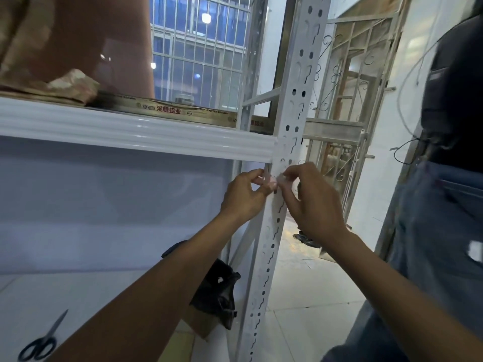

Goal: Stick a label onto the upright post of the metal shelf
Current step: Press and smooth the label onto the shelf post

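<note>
Pinched small pale label [275, 179] with curled fingers of left hand [244, 195] and right hand [315, 205], against upright post [290, 100], just under shelf beam [130, 130]. Could not read label print.

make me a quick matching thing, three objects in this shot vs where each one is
1 scissors
2 label
3 black bag

a pinched by the left hand and right hand against the post
b low down, just left of the post
c lying flat at the bottom left

Pairs: 1-c, 2-a, 3-b
</note>
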